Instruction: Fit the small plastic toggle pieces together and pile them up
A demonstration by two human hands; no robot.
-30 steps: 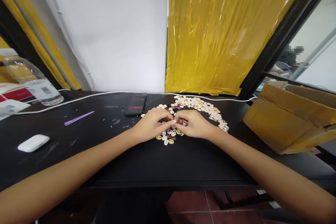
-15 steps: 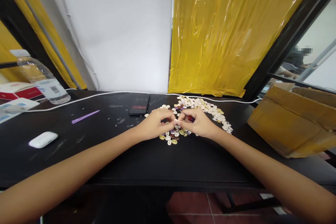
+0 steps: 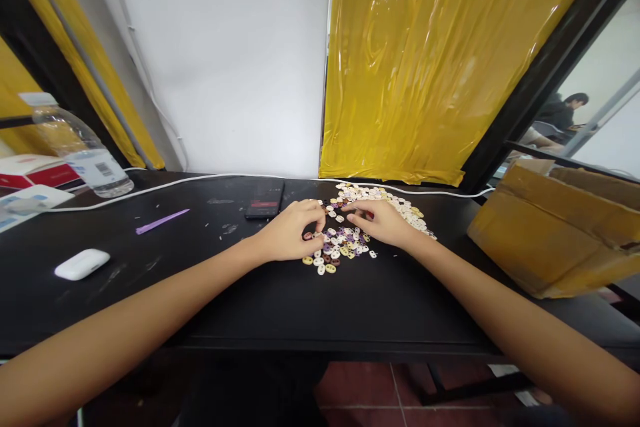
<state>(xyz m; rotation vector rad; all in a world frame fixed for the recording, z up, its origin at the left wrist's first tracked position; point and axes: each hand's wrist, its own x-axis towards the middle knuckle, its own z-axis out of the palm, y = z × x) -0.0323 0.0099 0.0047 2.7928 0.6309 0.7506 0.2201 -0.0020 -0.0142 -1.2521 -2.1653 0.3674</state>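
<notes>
Small oval pieces with holes, white, yellow, brown and purple, lie in a loose pile on the black table. My left hand is at the pile's left side, thumb and fingers curved and apart, with nothing visible between them. On the other side, my right hand reaches over the pieces with its index finger and thumb apart, holding nothing I can see. A larger spread of mostly white pieces lies behind and beside my right hand, which partly hides it.
A dark phone lies behind my left hand. Farther left are a purple strip, a white case and a plastic bottle. A cardboard box stands right. A white cable crosses the back. A person sits beyond.
My hands have moved apart from each other, and their fingertips have opened. The small white piece that was between them is no longer seen there.
</notes>
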